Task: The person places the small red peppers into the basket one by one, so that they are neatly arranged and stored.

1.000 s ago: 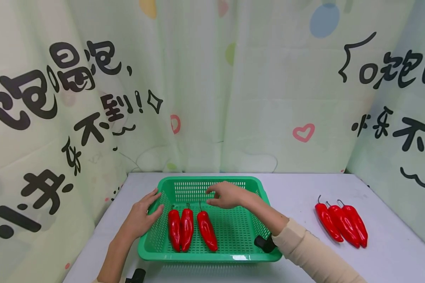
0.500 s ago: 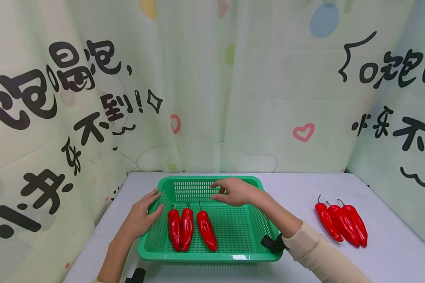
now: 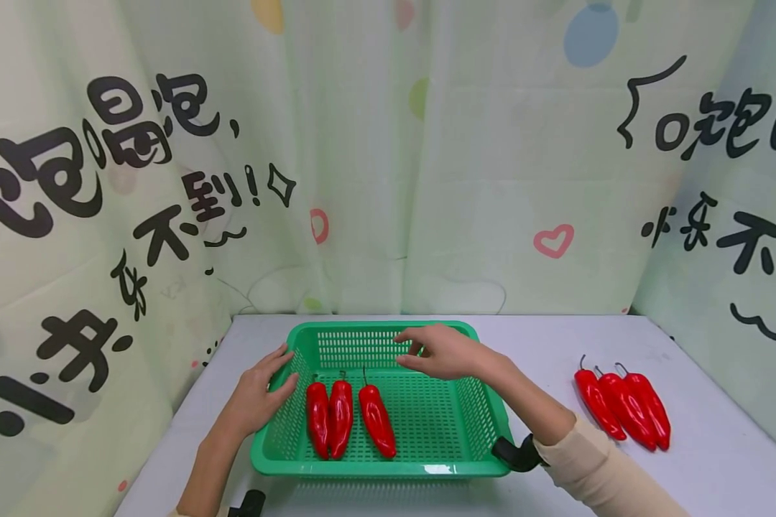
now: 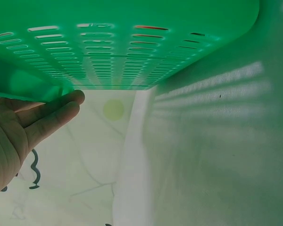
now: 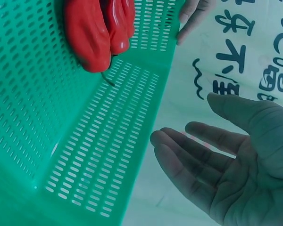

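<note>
A green plastic basket (image 3: 375,469) stands on the table, with three shiny red chili peppers (image 3: 378,422) lying in its left half. At the basket's left rim rests my left hand (image 3: 261,391); the left wrist view shows its fingers (image 4: 61,108) extended against the rim. My right hand (image 3: 441,351) hovers over the back right part of the basket, holding nothing. In the right wrist view its fingers (image 5: 193,183) are loosely bent, apart from the peppers (image 5: 87,35).
Three more red peppers (image 3: 627,406) lie side by side on the white table (image 3: 530,345), right of the basket. Behind and at both sides hangs a pale curtain (image 3: 478,179) with black lettering.
My right hand has moved to the right and slightly up, away from the peppers in the basket, with nothing in it. The left hand and the peppers have stayed put.
</note>
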A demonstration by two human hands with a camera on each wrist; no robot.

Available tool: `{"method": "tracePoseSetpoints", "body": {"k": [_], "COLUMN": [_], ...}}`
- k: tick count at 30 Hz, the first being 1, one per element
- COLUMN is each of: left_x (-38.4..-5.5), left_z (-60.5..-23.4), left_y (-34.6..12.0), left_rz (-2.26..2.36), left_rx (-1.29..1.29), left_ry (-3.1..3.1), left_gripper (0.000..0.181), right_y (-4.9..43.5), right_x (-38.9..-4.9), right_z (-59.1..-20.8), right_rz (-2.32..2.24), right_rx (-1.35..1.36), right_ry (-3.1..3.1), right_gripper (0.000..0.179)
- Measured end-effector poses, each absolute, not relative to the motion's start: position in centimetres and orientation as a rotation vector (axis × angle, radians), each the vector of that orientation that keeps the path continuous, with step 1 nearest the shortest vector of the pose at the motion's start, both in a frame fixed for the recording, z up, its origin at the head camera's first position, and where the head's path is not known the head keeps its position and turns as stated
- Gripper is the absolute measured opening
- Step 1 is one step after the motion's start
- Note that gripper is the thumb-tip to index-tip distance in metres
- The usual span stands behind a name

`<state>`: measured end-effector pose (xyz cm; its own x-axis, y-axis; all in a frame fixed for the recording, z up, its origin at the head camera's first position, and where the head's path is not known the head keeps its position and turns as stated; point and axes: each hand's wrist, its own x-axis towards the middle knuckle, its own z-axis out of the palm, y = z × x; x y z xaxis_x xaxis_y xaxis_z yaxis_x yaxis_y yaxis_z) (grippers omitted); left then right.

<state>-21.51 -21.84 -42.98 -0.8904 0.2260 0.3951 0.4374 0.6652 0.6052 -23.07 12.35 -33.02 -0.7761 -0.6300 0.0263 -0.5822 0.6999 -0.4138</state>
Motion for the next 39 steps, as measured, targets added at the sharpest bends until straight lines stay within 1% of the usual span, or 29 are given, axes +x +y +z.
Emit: {"method": "tracePoseSetpoints", "body": {"k": [11,21,39], "left_x": [-21.5,-21.5,-21.6], "left_z": [-42.9,-43.0,-42.9], "left_y": [-21.8,-22.0,-21.9], "left_rz": [-1.067,-1.057,-1.051], "left_rx": [-0.529,-0.526,-0.526], "left_ry": [-2.602,-2.596,-2.594], "left_gripper": [0.049,0.049,0.049], "right_y": [13.4,14.4,16.5], "right_x": [-21.9,-20.8,-19.0], "right_z": [-32.5,-32.5,-32.8], "right_rz": [-0.644,-0.671,-0.746], "right_rx": [-0.984,-1.024,-0.968], "right_ry": [2.805,2.826,2.864], "right_gripper": [0.041,0.043,0.044]}}
